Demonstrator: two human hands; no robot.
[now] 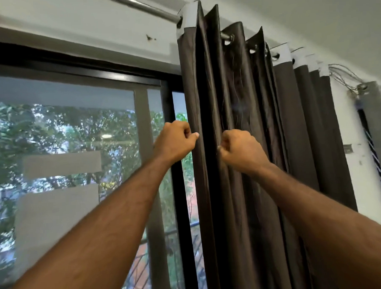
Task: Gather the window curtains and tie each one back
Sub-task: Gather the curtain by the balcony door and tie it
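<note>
Beside window [75, 138], both hands pinch adjacent curtain [233, 98] folds.

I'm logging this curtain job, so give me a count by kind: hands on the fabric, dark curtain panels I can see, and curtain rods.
Hands gripping fabric: 2, the left hand and the right hand, both on the near curtain.
Dark curtain panels: 2, the near curtain and the far curtain bunched behind it.
Curtain rods: 1, the curtain rod.
Total: 5
</note>
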